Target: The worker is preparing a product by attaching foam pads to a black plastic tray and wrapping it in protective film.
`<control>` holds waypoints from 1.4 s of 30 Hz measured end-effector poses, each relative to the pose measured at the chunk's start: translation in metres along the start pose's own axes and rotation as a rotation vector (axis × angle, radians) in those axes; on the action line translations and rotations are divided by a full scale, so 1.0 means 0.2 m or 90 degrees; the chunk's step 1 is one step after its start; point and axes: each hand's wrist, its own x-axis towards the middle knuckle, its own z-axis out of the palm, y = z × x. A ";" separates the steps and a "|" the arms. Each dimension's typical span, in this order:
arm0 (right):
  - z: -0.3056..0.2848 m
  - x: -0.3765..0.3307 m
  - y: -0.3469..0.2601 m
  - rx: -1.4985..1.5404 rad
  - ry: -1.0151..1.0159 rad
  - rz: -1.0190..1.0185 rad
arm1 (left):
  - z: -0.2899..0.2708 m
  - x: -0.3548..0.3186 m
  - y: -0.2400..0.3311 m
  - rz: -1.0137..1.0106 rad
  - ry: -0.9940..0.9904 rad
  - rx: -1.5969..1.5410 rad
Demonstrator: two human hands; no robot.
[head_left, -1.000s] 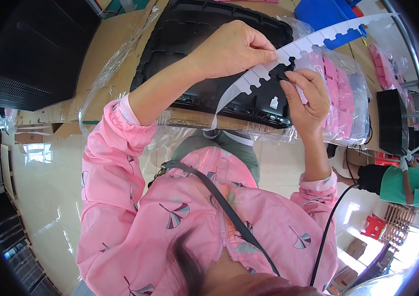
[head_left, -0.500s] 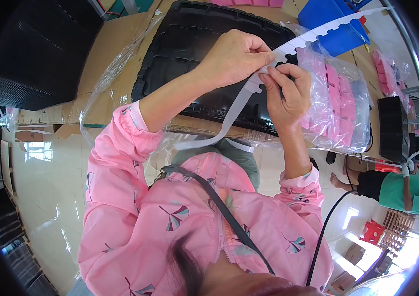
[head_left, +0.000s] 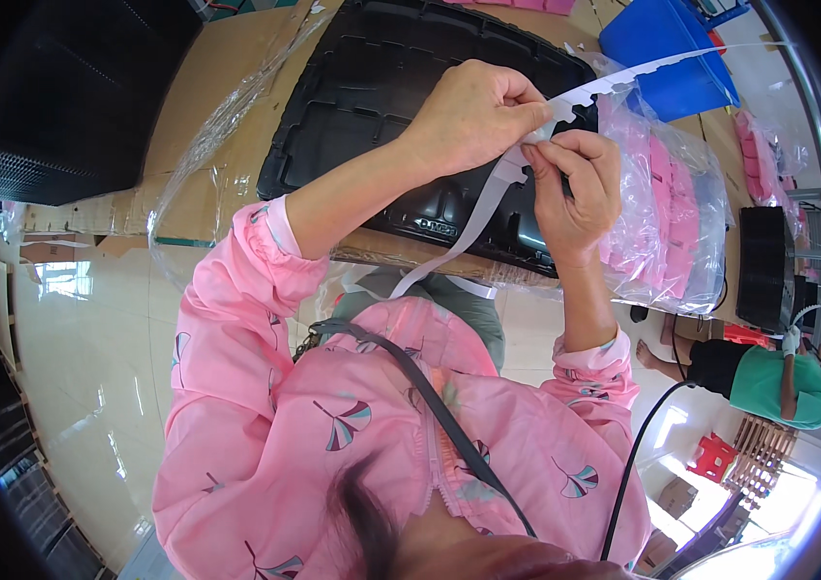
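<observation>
A long white strip (head_left: 476, 220) with notched edges, like a roll of sticker backing, runs between my two hands. Its upper end stretches to the far right, and its lower end hangs toward my lap. My left hand (head_left: 478, 114) pinches it with thumb and forefinger. Close beside, my right hand (head_left: 580, 193) is closed on it too, fingertips nearly touching the left ones. Something small and pale shows between the fingertips, too small to make out. Under both hands lies a black moulded plastic tray (head_left: 362, 116) with a ridged rim.
Pink pieces in clear plastic wrap (head_left: 667, 208) lie right of the tray. A blue bin (head_left: 667, 53) stands at the far right. Cardboard (head_left: 198, 111) covers the table. Black perforated crates (head_left: 72, 106) rise at left. A person in a green top (head_left: 783, 382) is at far right.
Both hands have shifted slightly right with the strip. The lower end of the strip now hangs straighter. The pale bit between the fingertips shows more.
</observation>
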 end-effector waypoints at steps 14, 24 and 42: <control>-0.14 0.11 -0.15 0.101 -0.029 0.110 | -0.06 0.01 -0.01 0.127 0.120 0.024; 0.30 0.27 -0.03 0.403 -0.611 0.190 | 0.13 -0.21 0.06 0.330 0.093 0.000; 0.84 0.36 -0.29 0.108 -0.991 -0.003 | 0.06 -0.35 0.14 0.191 -0.033 -0.139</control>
